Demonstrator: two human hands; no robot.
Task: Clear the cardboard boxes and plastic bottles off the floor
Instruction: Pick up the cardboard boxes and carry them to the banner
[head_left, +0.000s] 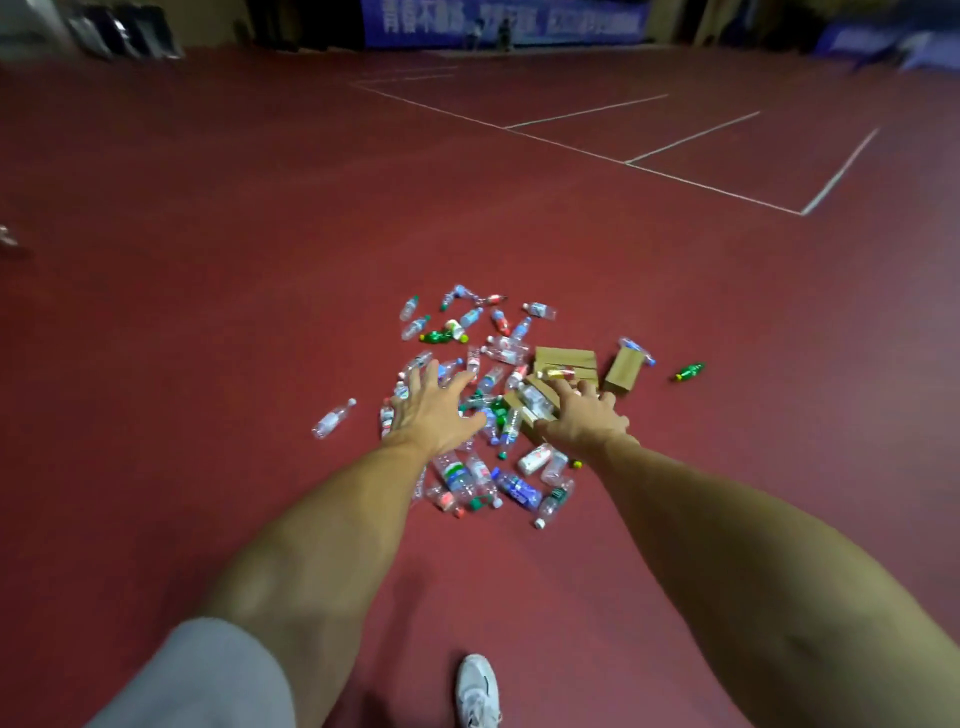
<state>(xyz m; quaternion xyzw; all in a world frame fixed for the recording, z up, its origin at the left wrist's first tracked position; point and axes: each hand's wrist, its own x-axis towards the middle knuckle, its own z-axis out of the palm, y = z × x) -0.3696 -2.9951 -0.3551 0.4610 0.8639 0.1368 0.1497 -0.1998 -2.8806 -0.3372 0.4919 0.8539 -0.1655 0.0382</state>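
Bottles (460, 480), some dozens, are strewn on the floor (208, 286) below the left hand (431, 408) and right hand (584, 423), both held spread, nothing gripped. Three cardboard boxes (566, 358) are counted near the right.

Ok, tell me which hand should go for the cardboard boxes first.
Right. The right hand is spread open, directly in line with the cardboard boxes. The left hand, also open, is over plastic bottles further left.
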